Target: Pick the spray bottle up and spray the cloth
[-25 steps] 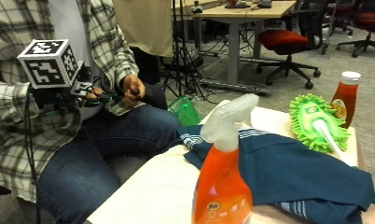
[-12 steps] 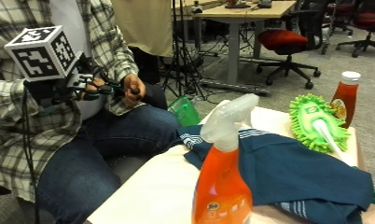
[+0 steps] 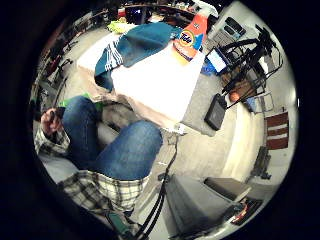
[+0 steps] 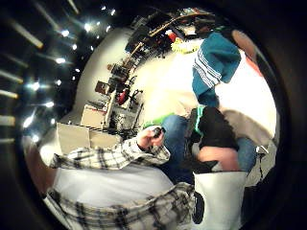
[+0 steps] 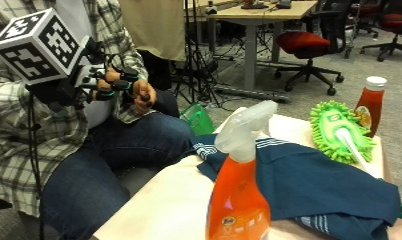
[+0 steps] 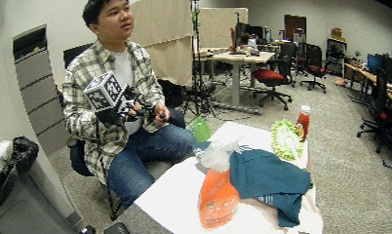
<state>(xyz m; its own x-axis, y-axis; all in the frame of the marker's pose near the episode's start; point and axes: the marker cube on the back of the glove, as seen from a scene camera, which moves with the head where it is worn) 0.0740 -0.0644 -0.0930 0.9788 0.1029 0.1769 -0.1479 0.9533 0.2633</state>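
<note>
Nothing of the task had been done at this moment, judging by how things lay. The orange spray bottle (image 5: 239, 200) stood upright and untouched near the table's (image 5: 168, 205) front edge, its translucent trigger head at the top, just beside the dark teal cloth (image 5: 314, 187), which lay rumpled across the middle of the table with its striped hem toward the edge nearest the person. The gloved right hand (image 5: 98, 82) was held up in front of the person's chest, well apart from the table and the bottle, close to the bare left hand (image 5: 144, 95), which held a small dark object. Whether the right hand's fingers were curled or straight could not be told; it carried none of the task's things. At the table's far edge lay a green chenille duster mop head (image 5: 339, 131), and beside it stood a red sauce bottle (image 5: 370, 102) with a white cap. All of the work was left: reaching to the table, taking the spray bottle, aiming it at the cloth and pulling the trigger.
</note>
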